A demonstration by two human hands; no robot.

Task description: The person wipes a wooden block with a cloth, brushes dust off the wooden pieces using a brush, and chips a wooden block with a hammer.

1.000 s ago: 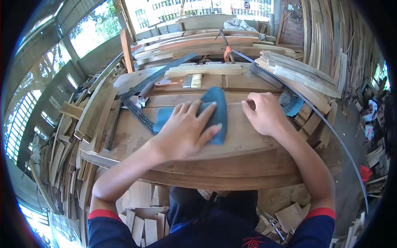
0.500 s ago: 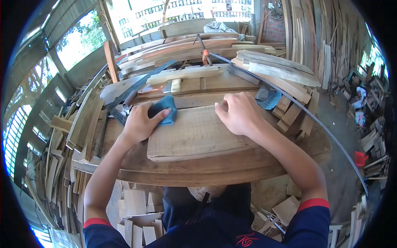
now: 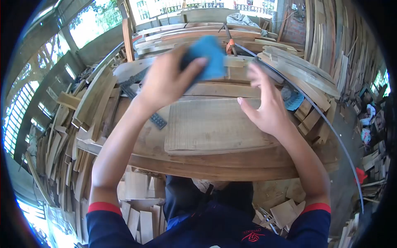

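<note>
My left hand (image 3: 167, 80), blurred by motion, grips a blue cloth or sheet (image 3: 209, 58) between thumb and fingers, raised above the far part of the workbench. A flat, light-brown wooden board (image 3: 215, 128) lies below on the bench. Above the board's right side is my right hand (image 3: 266, 97), its thumb and fingers spread with nothing held. A dark metal square (image 3: 158, 120) shows partly to the left of the board, the rest hidden behind my left arm.
The bench (image 3: 231, 167) has long planks (image 3: 97, 103) along its left side. Stacked boards (image 3: 300, 68) and a clamp with an orange part (image 3: 230, 44) stand beyond. A curved metal strip (image 3: 331, 124) runs down the right. Wood offcuts (image 3: 285, 213) lie below.
My left hand has lifted the blue cloth up and away from the board. My right hand has opened its fingers and come off the board's edge area. The camera view has shifted slightly.
</note>
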